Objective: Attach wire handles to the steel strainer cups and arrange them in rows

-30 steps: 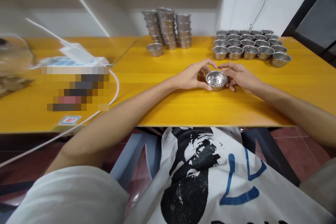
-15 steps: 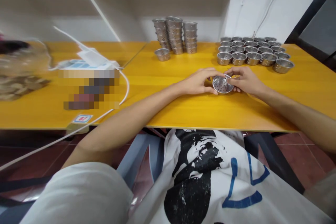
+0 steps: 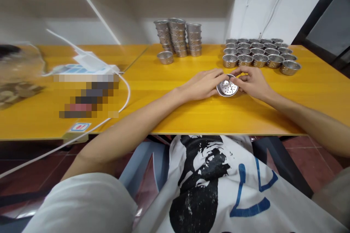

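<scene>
In the head view, the left hand [image 3: 206, 84] and the right hand [image 3: 253, 83] meet at a perforated metal cup [image 3: 227, 89], near the middle of the bench [image 3: 197, 120]. The left grip is closed on the cup's left side, fingers along the far rim; the right grip pinches the right side, thumb over the rim and fingers behind the wall. A second ago the right fingers were spread loosely beside the cup and much of its outer wall showed; now the thumb lies over the rim, and the mouth faces more toward the camera, its holed floor in plain sight. The rows of cups [image 3: 260, 60] beyond the right hand, the three stacks [image 3: 177, 38] and the single cup [image 3: 165, 58] before them keep their places.

The front edge of the bench runs below both forearms, with a bare strip between it and the cup. Bare surface also lies right of the rows, and between them and the stacks. The nearest cups of the rows stand just beyond the right fingers, leaving little room there. On the left, a power strip [image 3: 68, 69] and a white cable [image 3: 129, 89] take up space, the cable crossing the front edge.
</scene>
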{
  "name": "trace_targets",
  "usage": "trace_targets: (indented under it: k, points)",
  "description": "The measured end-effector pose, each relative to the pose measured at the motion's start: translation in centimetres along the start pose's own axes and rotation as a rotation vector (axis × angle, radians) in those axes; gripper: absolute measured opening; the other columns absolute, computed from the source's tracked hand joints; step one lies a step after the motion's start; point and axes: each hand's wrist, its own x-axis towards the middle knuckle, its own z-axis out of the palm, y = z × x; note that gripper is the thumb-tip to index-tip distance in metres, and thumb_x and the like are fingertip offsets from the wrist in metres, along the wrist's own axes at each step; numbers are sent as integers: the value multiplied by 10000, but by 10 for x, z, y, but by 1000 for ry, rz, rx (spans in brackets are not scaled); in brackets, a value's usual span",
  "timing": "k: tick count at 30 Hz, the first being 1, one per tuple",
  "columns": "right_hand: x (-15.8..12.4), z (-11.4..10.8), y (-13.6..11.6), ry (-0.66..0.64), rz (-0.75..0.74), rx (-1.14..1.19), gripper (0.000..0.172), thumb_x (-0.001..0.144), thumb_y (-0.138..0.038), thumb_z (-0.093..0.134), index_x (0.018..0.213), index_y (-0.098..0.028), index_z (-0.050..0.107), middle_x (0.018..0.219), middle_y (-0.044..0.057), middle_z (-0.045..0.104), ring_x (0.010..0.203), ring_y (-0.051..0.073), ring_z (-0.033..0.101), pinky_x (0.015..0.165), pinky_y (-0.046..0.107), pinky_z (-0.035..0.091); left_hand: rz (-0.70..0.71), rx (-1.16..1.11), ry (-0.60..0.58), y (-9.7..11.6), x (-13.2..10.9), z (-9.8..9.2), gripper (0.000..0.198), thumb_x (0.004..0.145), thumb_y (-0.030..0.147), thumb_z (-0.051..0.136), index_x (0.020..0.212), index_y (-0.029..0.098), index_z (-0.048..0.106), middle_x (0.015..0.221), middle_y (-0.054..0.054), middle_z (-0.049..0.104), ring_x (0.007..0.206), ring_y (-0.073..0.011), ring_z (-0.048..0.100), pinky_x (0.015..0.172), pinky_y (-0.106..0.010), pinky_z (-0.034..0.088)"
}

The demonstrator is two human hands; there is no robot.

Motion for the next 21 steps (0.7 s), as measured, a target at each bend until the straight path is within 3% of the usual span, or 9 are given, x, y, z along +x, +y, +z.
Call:
trace_targets:
  k: [6, 13, 21]
  points:
    - [0, 0, -4, 0, 4, -10, 517, 1055, -756, 681, 1257, -299, 816, 843, 62, 801, 707, 279, 759, 619, 408, 538, -48, 92, -51, 8, 1, -3, 363, 1188, 333, 480, 1492, 182, 610, 1424, -209, 720, 1314, -394, 731, 1095, -508, 596]
    - [-1, -1, -3, -5, 19, 24, 438, 1056, -662, 724, 1308, -315, 812, 783, 51, 779, 736, 303, 773, 661, 443, 590, -73, 201, -78, 7, 1, 3, 294, 1216, 297, 410, 1356, 168, 635, 1355, -219, 748, 1215, -385, 761, 1015, -501, 597]
    - [1, -1, 0, -18, 5, 87, 470, 1051, -704, 758, 1314, -317, 804, 706, 30, 750, 625, 263, 756, 564, 388, 584, -89, 177, -63, 11, 1, -3, 261, 1198, 327, 483, 1366, 179, 617, 1359, -206, 753, 1204, -379, 763, 967, -471, 590]
